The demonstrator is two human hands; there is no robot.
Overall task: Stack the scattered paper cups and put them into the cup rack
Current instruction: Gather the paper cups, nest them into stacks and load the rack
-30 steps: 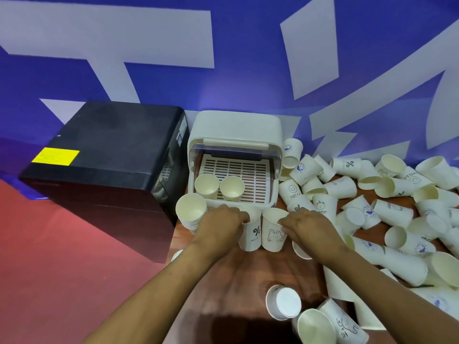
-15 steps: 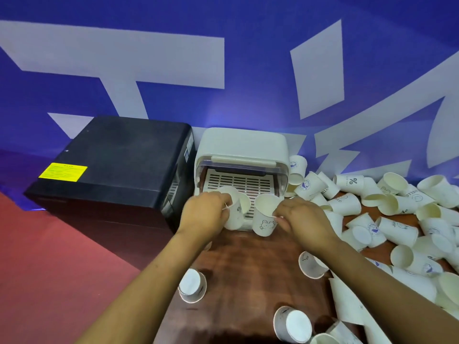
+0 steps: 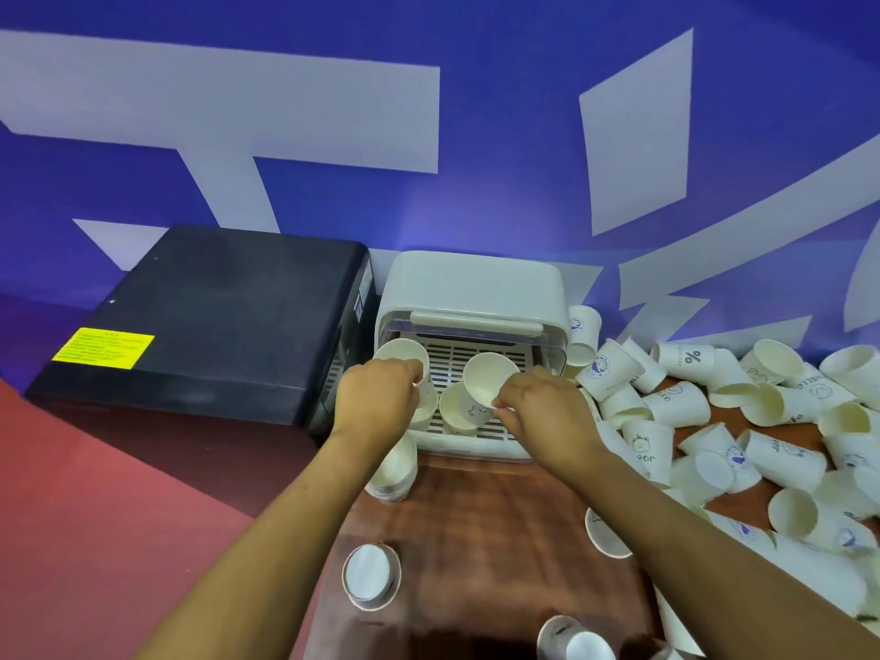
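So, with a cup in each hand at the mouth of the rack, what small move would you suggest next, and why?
Probably lower both cups the rest of the way onto the slatted tray of the cup rack and let go. The left hand holds a cup at the tray's left side, the right hand pinches another above a cup already standing inside, and bare slats show behind them.

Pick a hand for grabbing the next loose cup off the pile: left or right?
Right, probably. The right hand sits next to the scattered cups right of the cup rack. The left hand is on the rack's far side, and both hold a cup now.
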